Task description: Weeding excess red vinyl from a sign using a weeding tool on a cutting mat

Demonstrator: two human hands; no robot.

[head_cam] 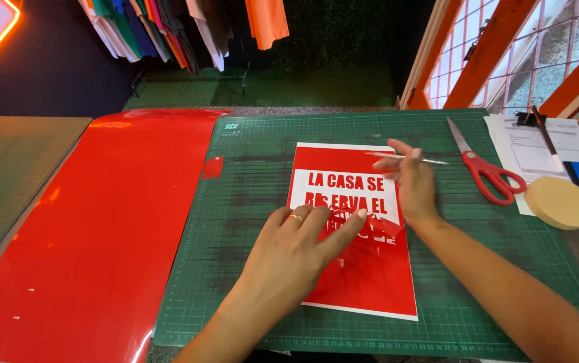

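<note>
A left hand (296, 245) lies flat, fingers spread and its grip released, pressing on one red vinyl sheet (355, 232) at the centre of a green cutting mat (249, 202) on the desk, while the right hand (410, 180), wrist bent, has its grip closed on one thin weeding tool (414, 158) over the sheet's upper right part. Beside them lie one pair of red scissors (484, 168), one cork disc (560, 202) and one large red roll sheet (101, 222)
</note>
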